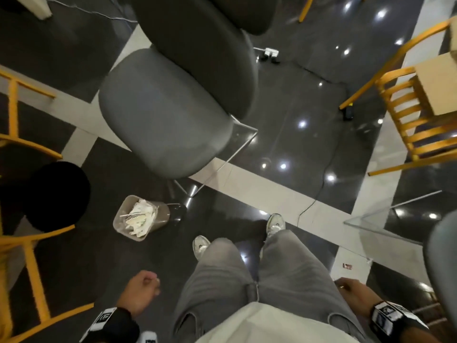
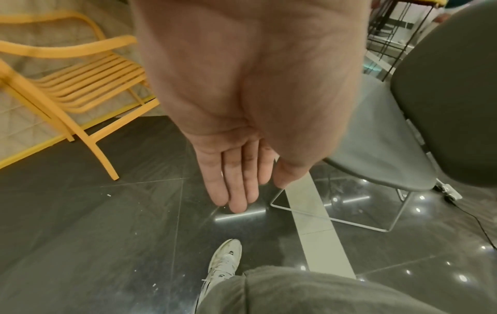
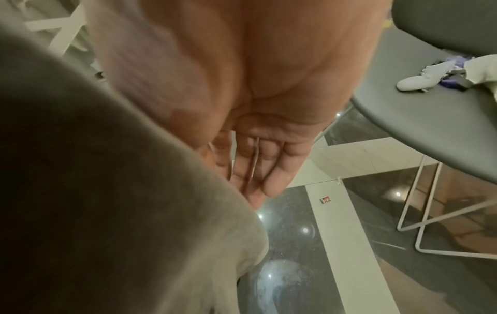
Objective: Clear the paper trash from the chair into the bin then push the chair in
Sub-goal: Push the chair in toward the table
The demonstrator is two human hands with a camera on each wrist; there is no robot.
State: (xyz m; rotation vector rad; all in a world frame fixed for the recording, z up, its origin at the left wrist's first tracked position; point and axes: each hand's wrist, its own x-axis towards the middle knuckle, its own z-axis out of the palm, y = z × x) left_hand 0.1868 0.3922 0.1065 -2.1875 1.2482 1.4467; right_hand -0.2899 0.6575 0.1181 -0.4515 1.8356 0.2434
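Left hand: the left hand [image 1: 142, 292] hung at the person's side, fingers [image 2: 236, 191] straight and relaxed, holding nothing.
Right hand: the right hand [image 1: 351, 288] hung by the right thigh, fingers [image 3: 258, 170] slack and together, nothing in it.
Chair: the grey chair [image 1: 168, 115] stood ahead of the person, seat bare in the head view, pulled out on the floor. No desk edge showed in front of it, so I could not tell where it belonged.
Bin: the clear bin [image 1: 138, 219] sat on the floor to the near left of the chair, well apart from both hands, with white paper trash [image 1: 141, 216] inside.
Stage, as judged: clearing looked done; the push remained.
Risk one: the chair's thin wire legs [image 1: 230, 154] could slide fast or scrape on the glossy tile if shoved hard from the backrest.
Risk two: a black cable [image 1: 319, 191] and a white power strip [image 1: 268, 52] lay on the floor on the right and far side; a leg could snag them.
Risk three: the bin stood close to the chair's near leg and could be knocked over.
Floor: dark polished tile [image 1: 284, 231] with pale bands, lamps reflected in it; one small wrapper [image 3: 325, 199] lay on a pale band.
Room: yellow slatted chairs [image 1: 408, 120] stood on the left and right; a second grey chair [image 3: 430, 119] at the near right held a white shoe and cloth.
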